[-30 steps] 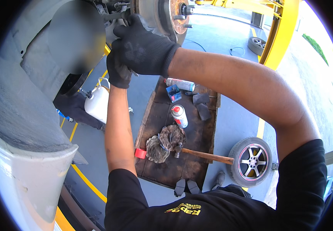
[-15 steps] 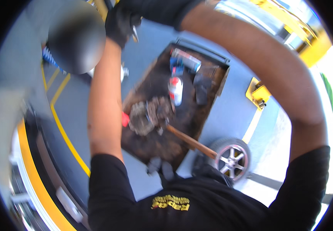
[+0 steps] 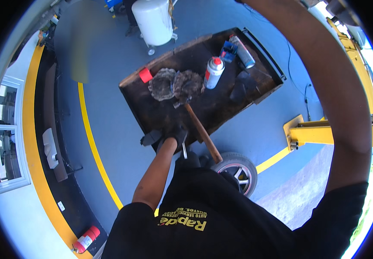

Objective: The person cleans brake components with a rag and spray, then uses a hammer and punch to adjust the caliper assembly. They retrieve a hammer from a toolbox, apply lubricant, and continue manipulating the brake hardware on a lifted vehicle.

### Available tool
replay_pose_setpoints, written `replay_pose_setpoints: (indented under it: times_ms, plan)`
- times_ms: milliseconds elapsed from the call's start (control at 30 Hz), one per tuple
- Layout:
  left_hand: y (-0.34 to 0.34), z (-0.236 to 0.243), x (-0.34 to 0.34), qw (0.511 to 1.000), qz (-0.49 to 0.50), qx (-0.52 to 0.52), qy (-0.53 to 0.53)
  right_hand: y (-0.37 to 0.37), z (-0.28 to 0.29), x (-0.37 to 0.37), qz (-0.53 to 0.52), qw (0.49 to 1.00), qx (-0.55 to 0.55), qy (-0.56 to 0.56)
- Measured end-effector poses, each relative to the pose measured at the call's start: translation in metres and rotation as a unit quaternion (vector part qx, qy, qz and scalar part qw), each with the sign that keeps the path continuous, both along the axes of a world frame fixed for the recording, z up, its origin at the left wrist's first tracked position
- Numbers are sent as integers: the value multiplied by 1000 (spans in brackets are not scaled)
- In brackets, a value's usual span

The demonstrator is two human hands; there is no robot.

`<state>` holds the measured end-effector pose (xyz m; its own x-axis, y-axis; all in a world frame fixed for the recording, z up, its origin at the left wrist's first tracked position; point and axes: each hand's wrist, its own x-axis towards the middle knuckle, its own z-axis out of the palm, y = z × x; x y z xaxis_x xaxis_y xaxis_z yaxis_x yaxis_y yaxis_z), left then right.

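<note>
My left hand (image 3: 177, 134), in a black glove, is at the near edge of a dark, stained work table (image 3: 152, 116). Its fingers are closed round a thin metal tool (image 3: 184, 149) whose bright end sticks out toward me; the rest is hidden. Beyond it a hammer (image 3: 203, 133) rests with its head on the table and its wooden handle over the near edge. By the hammer head lie two grimy, round metal parts (image 3: 162, 84), side by side. My right arm (image 3: 324, 77) is raised, and its hand is outside the picture.
On the table are a red cap (image 3: 145, 75), an upright spray can (image 3: 213, 74), a blue box (image 3: 228, 51) and a lying can (image 3: 243, 52). A wheel (image 3: 251, 172) is near my legs. A yellow lift arm (image 3: 311, 133) is at right, a white tank (image 3: 153, 21) beyond.
My left hand has come down from high up by my other arm to the table's near edge, the metal tool in it. My right hand has left the view. The head view has turned.
</note>
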<state>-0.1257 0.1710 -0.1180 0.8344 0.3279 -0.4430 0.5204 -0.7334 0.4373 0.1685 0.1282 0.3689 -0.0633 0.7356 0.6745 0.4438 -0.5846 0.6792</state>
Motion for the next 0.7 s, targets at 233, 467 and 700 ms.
replay_pose_setpoints:
  times_ms: [233,467,700]
  plan:
    - [66,200,106,878,13,-223,-423,-50,11,-20,66,984,-48,156]
    - [123,418,269,726,-179,-334,-574,-76,-1,-40,-3,998,-36,57]
    - [122,424,305,691,-259,-434,-517,-77,-2,-20,42,998,-26,45]
